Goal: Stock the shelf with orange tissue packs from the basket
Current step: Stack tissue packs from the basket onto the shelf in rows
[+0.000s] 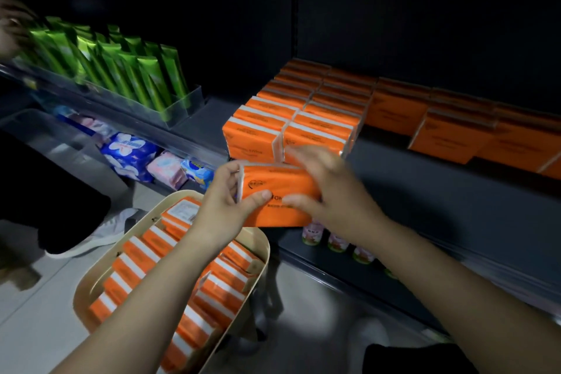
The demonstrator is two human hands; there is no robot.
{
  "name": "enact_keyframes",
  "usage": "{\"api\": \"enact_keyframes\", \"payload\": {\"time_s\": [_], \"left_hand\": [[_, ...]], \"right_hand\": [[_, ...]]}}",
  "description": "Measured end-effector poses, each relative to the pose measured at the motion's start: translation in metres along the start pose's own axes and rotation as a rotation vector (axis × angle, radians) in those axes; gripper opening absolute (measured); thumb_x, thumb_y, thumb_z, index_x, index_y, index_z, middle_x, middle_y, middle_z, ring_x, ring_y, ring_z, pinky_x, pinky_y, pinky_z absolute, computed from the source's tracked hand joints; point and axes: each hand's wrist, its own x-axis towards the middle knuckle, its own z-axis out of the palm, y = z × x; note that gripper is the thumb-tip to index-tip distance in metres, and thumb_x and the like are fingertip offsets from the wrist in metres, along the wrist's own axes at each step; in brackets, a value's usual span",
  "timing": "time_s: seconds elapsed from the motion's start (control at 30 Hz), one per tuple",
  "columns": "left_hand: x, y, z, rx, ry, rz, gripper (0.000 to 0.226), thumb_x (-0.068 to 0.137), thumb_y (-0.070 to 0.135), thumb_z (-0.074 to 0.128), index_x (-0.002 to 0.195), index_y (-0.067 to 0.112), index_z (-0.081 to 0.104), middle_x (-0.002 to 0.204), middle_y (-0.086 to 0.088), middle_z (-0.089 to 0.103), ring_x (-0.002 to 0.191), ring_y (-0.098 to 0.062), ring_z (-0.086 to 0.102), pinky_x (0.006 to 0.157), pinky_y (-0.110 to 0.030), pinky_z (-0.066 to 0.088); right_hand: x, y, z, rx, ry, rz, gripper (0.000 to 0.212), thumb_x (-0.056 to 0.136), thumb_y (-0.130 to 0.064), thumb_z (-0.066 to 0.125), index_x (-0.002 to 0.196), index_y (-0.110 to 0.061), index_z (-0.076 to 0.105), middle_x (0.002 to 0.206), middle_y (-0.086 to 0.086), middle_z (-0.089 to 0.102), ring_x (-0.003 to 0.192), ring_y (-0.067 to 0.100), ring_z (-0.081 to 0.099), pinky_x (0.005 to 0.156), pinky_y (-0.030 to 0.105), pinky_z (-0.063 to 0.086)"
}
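Dim shop aisle, pale tiled floor. Beyond both hands: dark matte metal shelf (pixel 425 191), flat smooth deck. Below the left hand (pixel 224 200): cream oval basket (pixel 88 288), smooth rigid rim, packed with orange tissue packs (pixel 145 249) on edge. Just above the hands: stocked rows (pixel 306 127) of the same packs, upright, face to face. Between the hands: held pack (pixel 273 188), soft glossy orange film, rectangular, white side band. Gripped at both ends: left thumb on the front face, fingers curled round the end; right hand (pixel 328 188) blurred, thumb in front, fingers over the top. Step judged: transfer, pack clear of the basket, not yet shelved. Next, as judged: stand upright, slide against the front row, square the edges, avoid crushing the film.
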Motion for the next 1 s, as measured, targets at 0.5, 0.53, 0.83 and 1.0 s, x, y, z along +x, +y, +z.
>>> {"api": "enact_keyframes", "payload": {"time_s": [0.5,0.53,0.83,1.0], "left_hand": [[-0.021,-0.04,-0.058,0.539,0.136,-0.091,0.052,0.082,0.018,0.071,0.13,0.02,0.05,0.125,0.005,0.053,0.111,-0.007,0.047,0.095,-0.026,0.038],[-0.022,-0.041,-0.062,0.554,0.135,-0.1,0.051,0.083,0.019,0.071,0.129,0.021,0.051,0.123,0.006,0.053,0.111,-0.006,0.047,0.095,-0.026,0.038],[-0.033,-0.047,-0.096,0.654,0.13,-0.107,0.045,0.083,0.022,0.069,0.126,0.021,0.054,0.12,0.006,0.051,0.115,-0.01,0.048,0.095,-0.027,0.038],[-0.048,-0.052,-0.116,0.903,0.005,-0.09,0.048,0.085,0.021,0.067,0.131,0.02,0.051,0.129,-0.003,0.05,0.122,-0.018,0.045,0.099,-0.024,0.031]], "right_hand": [[0.047,0.046,0.015,-0.695,0.209,0.018,0.051,0.064,-0.018,0.081,0.111,-0.018,0.062,0.087,0.008,0.058,0.082,0.03,0.056,0.077,0.041,0.042],[0.047,0.046,0.02,-0.737,0.208,0.023,0.05,0.062,-0.018,0.081,0.108,-0.019,0.063,0.085,0.007,0.057,0.08,0.029,0.056,0.075,0.039,0.042],[0.042,0.038,0.032,-0.732,0.211,0.075,0.049,0.064,-0.015,0.079,0.111,-0.016,0.063,0.097,0.012,0.053,0.088,0.031,0.051,0.089,0.049,0.038],[0.032,0.01,0.035,-0.663,0.227,-0.023,0.05,0.068,-0.018,0.076,0.115,-0.012,0.06,0.1,0.013,0.053,0.089,0.033,0.051,0.083,0.047,0.04]]}}
